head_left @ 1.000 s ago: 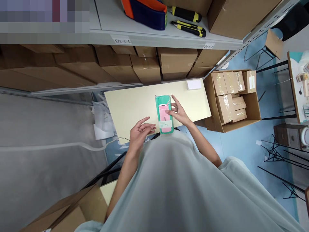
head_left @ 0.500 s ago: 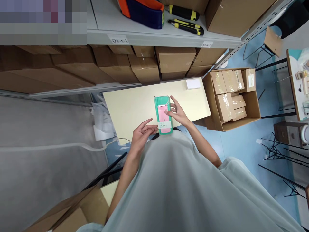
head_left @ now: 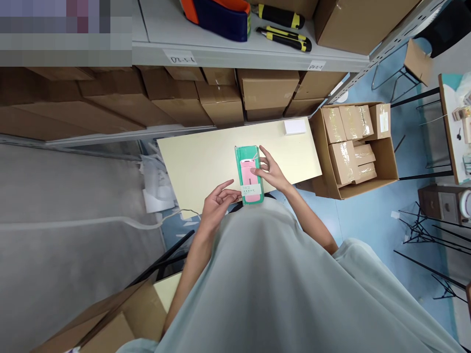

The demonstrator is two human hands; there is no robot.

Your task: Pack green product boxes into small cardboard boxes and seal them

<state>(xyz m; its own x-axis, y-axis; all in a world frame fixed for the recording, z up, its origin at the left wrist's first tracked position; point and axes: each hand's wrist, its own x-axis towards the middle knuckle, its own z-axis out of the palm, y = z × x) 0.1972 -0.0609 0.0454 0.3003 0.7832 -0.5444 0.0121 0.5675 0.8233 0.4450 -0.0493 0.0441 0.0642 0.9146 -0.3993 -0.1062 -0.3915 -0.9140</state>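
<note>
Green package [head_left: 247, 180]: showed a pink device under a pale band; was over the tabletop's [head_left: 206, 162] near edge
Right hand [head_left: 271, 172]: pinched its right side, thumb in front
Left hand [head_left: 218, 203]: fingers were half-curled; contact unclear
Far right corner: held a white box [head_left: 295, 127]
Beyond right edge: stood an open carton [head_left: 386, 159]
Beyond far edge: ran a shelf [head_left: 235, 57]

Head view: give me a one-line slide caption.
Right hand holds a green-and-pink package; left hand poised at its lower left, cream tabletop behind.
</note>
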